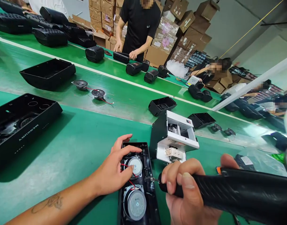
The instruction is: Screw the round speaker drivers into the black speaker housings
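Beyond the left fingers [129, 150], the green worktop [94, 131] stretches toward stacked cardboard boxes [157, 54] and a grey wall [239, 28].

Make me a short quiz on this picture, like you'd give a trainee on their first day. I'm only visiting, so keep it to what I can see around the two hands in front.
1. Count: how many speakers can be seen inside the open black case that the left hand is touching?
2. Choose: on which side of that case, as seen in the picture, does the black-and-white machine stand? a) left b) right
3. Fill the gap: the right hand is wrapped around a black ______, its thin metal tip pointing toward the case.

Key:
1. Two.
2. b) right.
3. Screwdriver.
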`<state>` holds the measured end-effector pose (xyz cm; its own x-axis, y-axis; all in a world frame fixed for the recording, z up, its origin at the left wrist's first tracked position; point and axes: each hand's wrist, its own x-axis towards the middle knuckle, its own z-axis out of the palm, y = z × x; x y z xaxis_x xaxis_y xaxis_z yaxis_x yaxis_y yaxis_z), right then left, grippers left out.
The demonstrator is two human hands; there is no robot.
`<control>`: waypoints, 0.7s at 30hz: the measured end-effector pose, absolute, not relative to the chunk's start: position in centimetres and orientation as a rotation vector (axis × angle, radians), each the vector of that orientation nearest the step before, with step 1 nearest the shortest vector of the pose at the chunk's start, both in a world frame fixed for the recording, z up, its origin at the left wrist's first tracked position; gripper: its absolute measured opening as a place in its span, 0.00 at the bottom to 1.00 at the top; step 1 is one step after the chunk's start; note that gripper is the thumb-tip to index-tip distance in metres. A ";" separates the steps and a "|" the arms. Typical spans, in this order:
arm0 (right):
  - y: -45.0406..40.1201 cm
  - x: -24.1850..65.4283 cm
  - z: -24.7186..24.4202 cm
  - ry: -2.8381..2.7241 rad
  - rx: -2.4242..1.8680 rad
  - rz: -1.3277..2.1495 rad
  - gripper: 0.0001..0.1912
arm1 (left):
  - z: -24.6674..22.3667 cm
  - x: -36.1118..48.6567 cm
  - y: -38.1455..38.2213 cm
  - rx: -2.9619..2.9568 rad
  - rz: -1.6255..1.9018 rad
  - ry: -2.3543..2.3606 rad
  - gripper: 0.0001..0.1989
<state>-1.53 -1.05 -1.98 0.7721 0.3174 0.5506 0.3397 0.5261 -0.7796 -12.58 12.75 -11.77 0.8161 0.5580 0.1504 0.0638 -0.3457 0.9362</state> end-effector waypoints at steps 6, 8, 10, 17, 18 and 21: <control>-0.9 -1.8 -2.8 -0.674 -1.040 0.039 0.34 | -10.7 -13.4 12.5 1.937 0.582 0.432 0.31; -1.1 -1.8 -2.7 -0.669 -1.011 0.041 0.34 | -9.5 -14.1 12.3 2.034 0.634 0.342 0.30; -1.5 -1.7 -2.5 -0.676 -0.976 0.060 0.30 | -8.4 -14.6 12.0 2.122 0.647 0.254 0.28; -2.3 -1.3 -1.7 -0.720 -0.932 0.118 0.18 | -8.2 -14.7 11.2 2.272 0.521 0.259 0.19; -2.4 -1.3 -1.7 -0.710 -0.915 0.118 0.21 | -8.2 -14.6 11.1 2.281 0.523 0.252 0.18; -2.7 -0.7 -1.6 -0.691 -0.876 0.106 0.26 | -8.0 -14.6 10.6 2.316 0.562 0.243 0.15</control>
